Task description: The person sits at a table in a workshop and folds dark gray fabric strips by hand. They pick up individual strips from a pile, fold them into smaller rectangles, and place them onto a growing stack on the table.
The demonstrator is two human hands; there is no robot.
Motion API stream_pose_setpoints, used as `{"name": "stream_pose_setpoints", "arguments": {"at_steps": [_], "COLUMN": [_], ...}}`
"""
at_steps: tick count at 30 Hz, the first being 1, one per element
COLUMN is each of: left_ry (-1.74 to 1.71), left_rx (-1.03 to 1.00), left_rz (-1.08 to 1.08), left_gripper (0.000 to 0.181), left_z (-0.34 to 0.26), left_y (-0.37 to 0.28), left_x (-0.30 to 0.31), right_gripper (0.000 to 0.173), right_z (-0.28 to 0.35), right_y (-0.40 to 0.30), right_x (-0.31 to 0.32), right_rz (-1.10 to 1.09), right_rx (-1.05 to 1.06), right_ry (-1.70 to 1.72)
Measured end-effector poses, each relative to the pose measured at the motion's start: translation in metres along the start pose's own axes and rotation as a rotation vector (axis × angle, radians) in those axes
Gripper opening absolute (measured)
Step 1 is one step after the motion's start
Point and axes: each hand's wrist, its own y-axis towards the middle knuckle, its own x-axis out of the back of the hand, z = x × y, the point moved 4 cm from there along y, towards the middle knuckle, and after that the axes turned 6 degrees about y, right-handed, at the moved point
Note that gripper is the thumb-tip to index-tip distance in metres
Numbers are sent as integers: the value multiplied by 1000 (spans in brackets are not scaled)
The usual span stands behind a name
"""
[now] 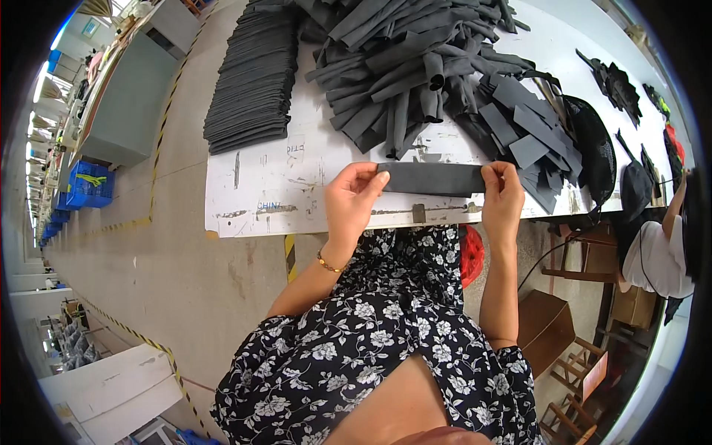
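Observation:
A flat dark grey fabric strip (434, 178) is stretched level between my two hands, just above the near edge of the white table (289, 189). My left hand (356, 186) pinches its left end between thumb and fingers. At the other end, my right hand (502, 181) grips it the same way. Beyond the strip lies a loose heap of curled dark grey fabric pieces (389, 72). A long, neat row of folded dark grey pieces (253, 83) runs along the table's left side. Flat grey rectangles (528, 133) lie piled near my right hand.
Black mesh pieces (592, 144) lie to the right. A person in a white top (656, 256) sits at the far right. Cardboard boxes (545, 328) and a wooden stool (578, 367) stand on the floor below. Across the aisle are blue plastic crates (92, 183).

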Motion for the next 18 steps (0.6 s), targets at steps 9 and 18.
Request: {"name": "stream_pose_setpoints", "arguments": {"at_steps": [9, 18], "left_ry": [136, 758], "left_rx": [-458, -354], "left_rz": [-95, -36], "left_gripper": [17, 57], "left_z": [-68, -80], "left_y": [77, 182], "left_x": [-1, -89], "right_gripper": [15, 25], "right_z": [0, -40], "right_y": [11, 139], "right_x": [18, 80], "right_rz": [-144, 59], "right_rx": [194, 610], "right_ry": [-312, -760]}}
